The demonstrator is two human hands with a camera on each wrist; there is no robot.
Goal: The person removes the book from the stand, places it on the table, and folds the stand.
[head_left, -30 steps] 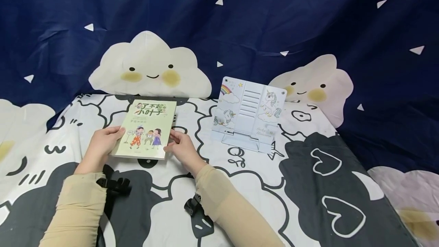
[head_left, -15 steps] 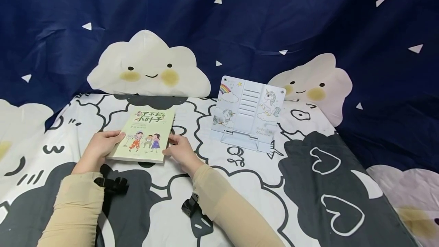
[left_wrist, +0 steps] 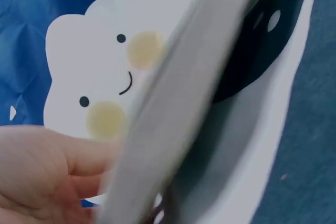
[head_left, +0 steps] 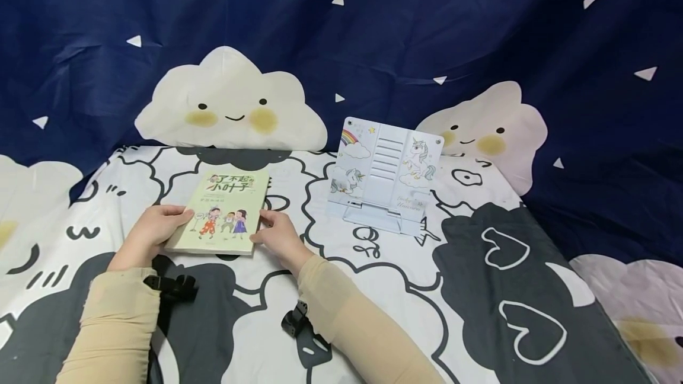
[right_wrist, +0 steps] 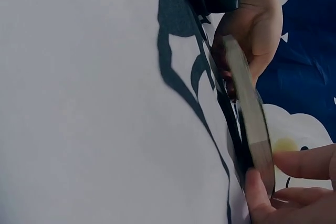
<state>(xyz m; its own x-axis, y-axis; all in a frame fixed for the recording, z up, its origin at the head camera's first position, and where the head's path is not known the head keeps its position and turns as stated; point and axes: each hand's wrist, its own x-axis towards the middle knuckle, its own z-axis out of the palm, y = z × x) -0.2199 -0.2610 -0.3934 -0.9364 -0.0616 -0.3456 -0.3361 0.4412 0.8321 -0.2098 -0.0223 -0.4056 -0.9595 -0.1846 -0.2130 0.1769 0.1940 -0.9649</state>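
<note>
A light green paperback book (head_left: 221,212) with cartoon children on its cover is held in both hands, cover up, over the left part of the table. My left hand (head_left: 157,227) grips its left edge, thumb on the cover. On the right edge my right hand (head_left: 280,236) pinches it near the lower corner. The book's page edge (left_wrist: 173,98) cuts across the left wrist view, blurred. In the right wrist view the page block (right_wrist: 251,108) stands between thumb and fingers, slightly above the cloth. To its right stands a white unicorn book stand (head_left: 386,170), tilted back.
A black, white and grey cartoon cloth (head_left: 384,313) covers the table. Behind it hangs a dark blue curtain (head_left: 299,10) printed with smiling clouds and small white triangles. Black straps with cameras (head_left: 173,286) sit on both wrists.
Both hands have drawn the book toward me and a little left, and its cover now looks flatter. The book stand has stayed in place.
</note>
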